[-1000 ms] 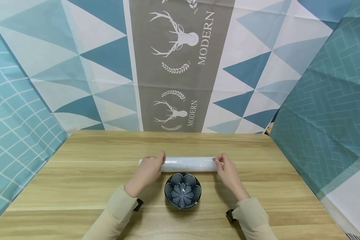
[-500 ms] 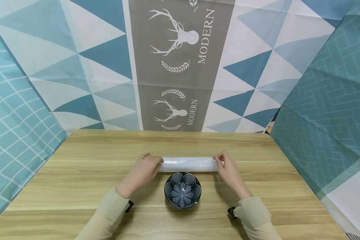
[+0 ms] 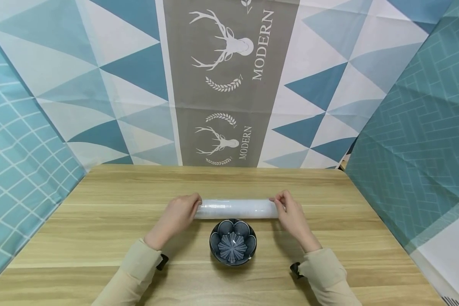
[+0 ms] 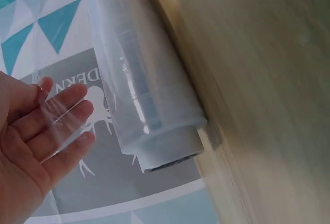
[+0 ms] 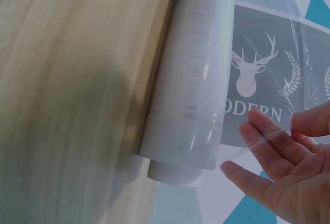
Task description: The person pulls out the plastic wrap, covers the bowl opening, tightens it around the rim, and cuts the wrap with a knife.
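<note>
A roll of plastic wrap (image 3: 235, 209) lies crosswise on the table, and its core (image 4: 170, 149) pokes out at the left end. My left hand (image 3: 179, 216) is at the roll's left end, pinching the clear film (image 4: 54, 113) between thumb and forefinger, other fingers spread behind it. At the right end my right hand (image 3: 292, 217) pinches the film (image 5: 301, 79) likewise; its other fingers reach out towards the roll. Between the two hands the loose film stretches, barely visible. Just in front of the roll stands a dark blue, flower-patterned bowl (image 3: 233, 246), touched by neither hand.
The wooden table (image 3: 99, 238) spreads out on both sides of the bowl. Behind it hangs a patterned cloth (image 3: 137, 85) with deer heads and triangles. Teal tiled cloths close off the left side (image 3: 19, 148) and the right side (image 3: 417, 148).
My left hand has shifted left along the roll to its left end, passing through looser finger positions. The right hand has hardly moved. Bowl and roll stay in place.
</note>
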### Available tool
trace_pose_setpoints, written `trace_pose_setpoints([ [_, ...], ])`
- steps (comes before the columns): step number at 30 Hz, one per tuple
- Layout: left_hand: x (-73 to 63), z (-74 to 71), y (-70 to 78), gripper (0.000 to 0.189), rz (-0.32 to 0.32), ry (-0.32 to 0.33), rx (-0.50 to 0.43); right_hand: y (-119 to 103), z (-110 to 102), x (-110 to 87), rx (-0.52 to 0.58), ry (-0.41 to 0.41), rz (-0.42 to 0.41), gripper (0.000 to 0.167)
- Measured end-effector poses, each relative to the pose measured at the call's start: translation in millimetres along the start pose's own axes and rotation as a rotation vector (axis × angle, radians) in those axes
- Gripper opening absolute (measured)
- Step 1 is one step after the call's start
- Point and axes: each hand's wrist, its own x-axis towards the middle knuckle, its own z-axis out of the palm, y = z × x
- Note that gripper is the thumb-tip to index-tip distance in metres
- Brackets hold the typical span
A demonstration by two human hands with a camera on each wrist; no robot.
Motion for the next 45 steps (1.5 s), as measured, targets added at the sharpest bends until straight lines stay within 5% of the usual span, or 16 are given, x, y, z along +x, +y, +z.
trace_pose_setpoints([
  [5, 2.2, -1.5, 1.8, 0.006, -0.062, -0.048, -0.075, -1, -2, 2.4, 0.027, -0.015, -0.004, 0.007],
  [20, 27.4, -13.9, -2.3, 0.012, -0.077, -0.094, -0.097, -9, -11, 24.2, 0.059, -0.024, 0.052, 0.010],
  [45, 60.9, -22.0, -8.4, 0.012, -0.086, -0.022, -0.077, -9, -15, 71.6, 0.124, -0.006, 0.029, 0.014],
])
